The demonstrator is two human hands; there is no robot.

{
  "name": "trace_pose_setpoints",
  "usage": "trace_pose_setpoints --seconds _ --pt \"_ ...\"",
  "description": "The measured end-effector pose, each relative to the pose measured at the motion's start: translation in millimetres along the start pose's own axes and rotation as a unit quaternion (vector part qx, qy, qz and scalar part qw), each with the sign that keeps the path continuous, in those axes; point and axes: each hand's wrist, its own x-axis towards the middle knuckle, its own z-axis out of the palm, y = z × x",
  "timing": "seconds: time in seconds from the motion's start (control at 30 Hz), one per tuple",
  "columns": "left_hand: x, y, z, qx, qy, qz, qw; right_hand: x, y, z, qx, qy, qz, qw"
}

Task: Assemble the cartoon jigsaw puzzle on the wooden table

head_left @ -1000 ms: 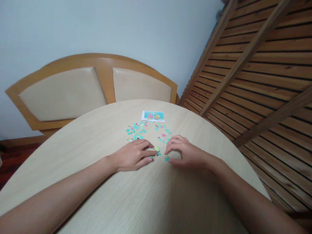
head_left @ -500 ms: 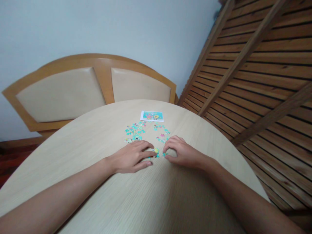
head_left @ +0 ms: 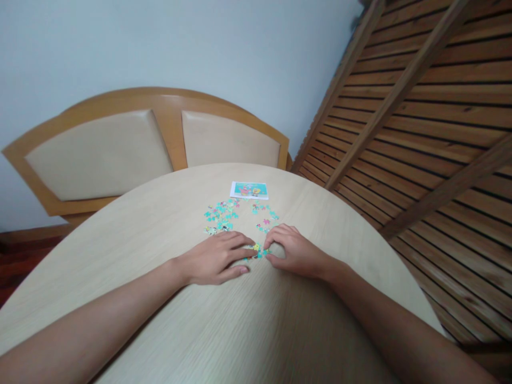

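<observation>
Fingers stretched out, my left hand (head_left: 218, 257) lies on the table with its fingertips on a small joined patch of jigsaw puzzle (head_left: 256, 247), teal and yellow. Part of that patch is hidden under the fingers. My right hand (head_left: 295, 250) pinches a small teal puzzle piece (head_left: 266, 252) between thumb and fingers, right beside the patch's right edge. Whether the piece touches the patch I cannot tell. Beyond my left hand lies a heap of loose puzzle pieces (head_left: 222, 211), and a smaller scatter with a pink piece (head_left: 266, 222) lies beyond my right.
A picture card (head_left: 250, 190) showing two cartoon figures lies behind the pieces. The round light-wood table (head_left: 160, 213) carries everything. Past its far edge stands a padded wooden backrest (head_left: 168, 128), and a slatted wooden structure (head_left: 420, 117) rises on the right.
My right hand has moved slightly left, bringing its puzzle piece closer to the joined patch. My left hand has barely moved.
</observation>
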Motion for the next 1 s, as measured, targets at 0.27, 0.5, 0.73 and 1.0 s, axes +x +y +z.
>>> trace_pose_setpoints --seconds 0.27,0.5,0.73,1.0 --pt "0.2 -0.1 -0.8 0.002 -0.014 -0.002 1.0 0.9 -0.8 3.9 0.002 0.001 -0.004 1.0" --pt "0.4 0.1 -0.2 -0.002 -0.006 0.0 1.0 0.7 -0.1 3.2 0.001 0.0 -0.014 1.0" --pt "0.6 -0.4 0.4 -0.004 0.005 0.006 1.0 0.3 0.8 1.2 -0.001 0.002 -0.022 1.0" --pt "0.4 0.6 -0.4 0.001 0.0 0.003 1.0 -0.4 3.3 -0.8 -0.002 0.008 -0.045 0.999"
